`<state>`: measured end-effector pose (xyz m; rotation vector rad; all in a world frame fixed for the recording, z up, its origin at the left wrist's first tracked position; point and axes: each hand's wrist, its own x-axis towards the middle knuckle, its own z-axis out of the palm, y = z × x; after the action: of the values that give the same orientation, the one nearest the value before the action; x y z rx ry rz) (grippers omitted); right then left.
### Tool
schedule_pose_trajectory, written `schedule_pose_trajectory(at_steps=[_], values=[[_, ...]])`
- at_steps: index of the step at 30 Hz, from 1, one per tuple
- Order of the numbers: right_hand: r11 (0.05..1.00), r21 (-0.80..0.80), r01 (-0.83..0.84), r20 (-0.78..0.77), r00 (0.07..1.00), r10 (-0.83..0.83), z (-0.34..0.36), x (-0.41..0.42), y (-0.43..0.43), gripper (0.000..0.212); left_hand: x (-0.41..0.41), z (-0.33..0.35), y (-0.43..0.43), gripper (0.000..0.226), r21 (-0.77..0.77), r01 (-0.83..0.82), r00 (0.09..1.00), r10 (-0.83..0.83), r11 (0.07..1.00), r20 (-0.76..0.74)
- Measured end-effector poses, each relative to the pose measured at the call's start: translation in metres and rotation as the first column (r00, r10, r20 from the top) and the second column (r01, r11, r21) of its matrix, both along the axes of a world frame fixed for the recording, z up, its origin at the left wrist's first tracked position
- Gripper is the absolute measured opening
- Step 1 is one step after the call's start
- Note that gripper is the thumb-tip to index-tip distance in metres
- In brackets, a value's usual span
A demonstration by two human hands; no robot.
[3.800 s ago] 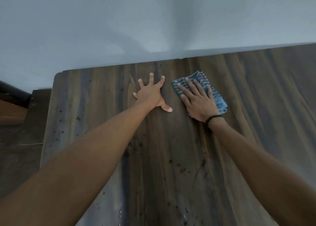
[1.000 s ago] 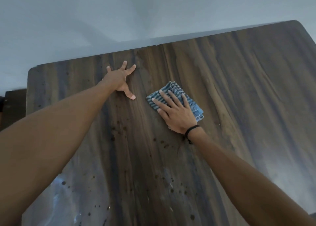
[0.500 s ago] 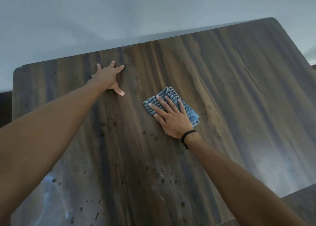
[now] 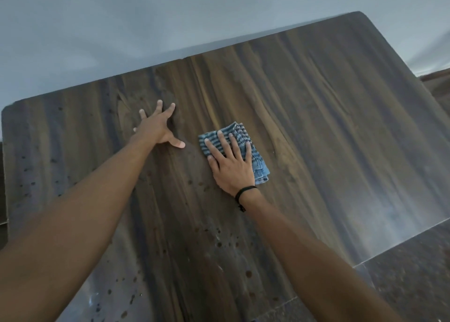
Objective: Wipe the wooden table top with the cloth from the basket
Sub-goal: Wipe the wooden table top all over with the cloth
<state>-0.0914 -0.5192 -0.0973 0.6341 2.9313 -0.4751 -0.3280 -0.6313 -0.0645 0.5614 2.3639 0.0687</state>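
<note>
A folded blue striped cloth point(image 4: 259, 168) lies flat near the middle of the dark wooden table top point(image 4: 328, 131). My right hand point(image 4: 231, 165) presses down on the cloth with fingers spread, a black band on its wrist. My left hand point(image 4: 157, 129) rests flat on the bare wood to the left of the cloth, fingers spread, holding nothing. Dark spots dot the wood near my arms and toward the left side. No basket is in view.
A pale grey wall point(image 4: 170, 22) runs right behind the table's far edge. The table's right edge point(image 4: 399, 246) drops to a dark floor point(image 4: 418, 280) at the lower right. The left edge of the table is at the frame's left side.
My right hand has slid the cloth back toward me from the far edge, then a little away again. My left hand stays planted on the wood. The view has shifted right.
</note>
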Motion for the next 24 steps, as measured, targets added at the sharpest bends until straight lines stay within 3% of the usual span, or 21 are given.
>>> schedule_pose_trajectory(at_steps=[3, 7, 11, 14, 15, 18, 19, 22, 24], values=[[0.992, 0.009, -0.125, 0.01, 0.992, 0.125, 0.002, 0.011, 0.023, 0.05, 0.001, 0.003, 0.0, 0.138, 0.01, -0.008, 1.0, 0.008, 1.0, 0.004], [0.997, -0.018, 0.073, 0.004, 0.997, -0.073, 0.002, 0.003, 0.012, 0.051, 0.003, 0.008, 0.0, 0.137, 0.019, -0.022, 1.0, 0.022, 1.0, 0.011], [0.996, -0.005, -0.093, 0.014, 0.996, 0.093, 0.004, 0.0, 0.038, 0.05, 0.006, 0.009, -0.001, 0.137, 0.012, 0.002, 1.0, -0.002, 1.0, -0.005], [0.982, -0.066, 0.176, 0.026, 0.984, -0.175, 0.005, -0.029, 0.041, 0.051, 0.005, 0.008, -0.002, 0.137, 0.018, 0.01, 1.0, -0.009, 1.0, -0.013], [0.981, -0.077, 0.177, 0.024, 0.984, -0.176, 0.005, -0.037, 0.033, 0.051, 0.005, 0.007, -0.003, 0.138, 0.009, 0.016, 1.0, -0.016, 1.0, -0.014], [0.989, -0.015, -0.145, 0.021, 0.989, 0.145, 0.004, -0.027, 0.03, 0.051, 0.004, 0.007, -0.003, 0.137, -0.004, 0.032, 0.999, -0.033, 0.999, -0.024], [0.986, -0.01, -0.166, 0.028, 0.986, 0.167, 0.004, -0.02, 0.039, 0.05, 0.004, 0.007, -0.003, 0.137, -0.001, 0.033, 0.999, -0.033, 0.999, -0.028], [0.992, -0.04, 0.12, 0.015, 0.993, -0.12, 0.003, 0.0, 0.038, 0.051, 0.003, 0.007, -0.001, 0.135, -0.004, 0.031, 0.999, -0.031, 1.0, -0.015], [1.0, -0.009, 0.03, 0.013, 0.999, -0.03, 0.002, 0.016, 0.018, 0.051, 0.003, 0.007, 0.0, 0.136, -0.014, 0.04, 0.999, -0.04, 0.999, -0.017]])
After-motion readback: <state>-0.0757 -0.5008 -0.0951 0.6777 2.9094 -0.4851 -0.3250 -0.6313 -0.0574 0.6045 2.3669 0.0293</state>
